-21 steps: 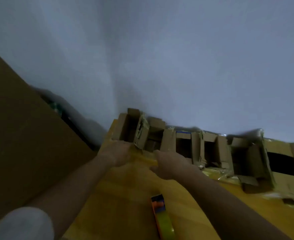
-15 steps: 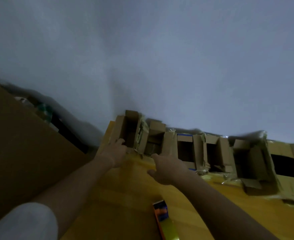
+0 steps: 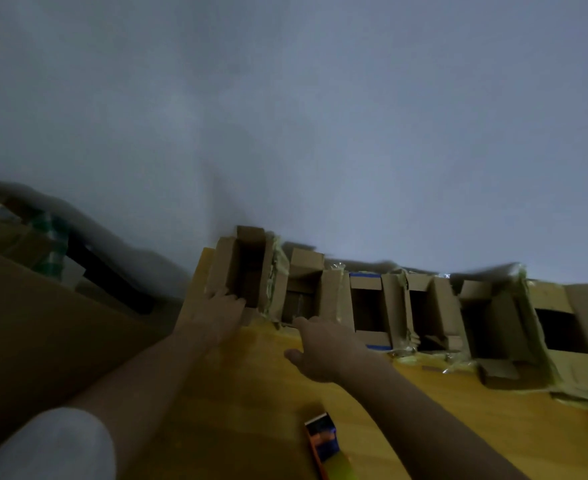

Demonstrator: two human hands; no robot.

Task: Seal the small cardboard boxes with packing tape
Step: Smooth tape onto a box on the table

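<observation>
Grey-blue wall eats most of your view, and it's dim and smeary, so not much detail anywhere. Next biggest is the brown cardboard sheet on your left, cut off by the frame edge; behind it there's dark clutter with something green-checked that's too blurred to name.

The yellow wooden desk runs from the bottom up to the wall. Along its far edge sits your row of small cardboard boxes, all with flaps standing up and dark insides, so you can't see what's in them. Crinkly tape scraps hang off several. The rightmost box is chopped by the frame edge. The leftmost box is at the desk's far left corner, against the wall.

Your left hand is at the near side of that leftmost box, fingers stretched out flat and touching its left flap and near edge, not curled round anything. Your right hand is just in front of the second box, fingers reaching forward and loosely straight with the thumb sticking out left; the tips blur into the box's near edge, so whether they touch is hard to call.

Near the bottom edge, a tape roll with orange, blue and yellow showing lies on the desk beside your right forearm, partly cut off.
</observation>
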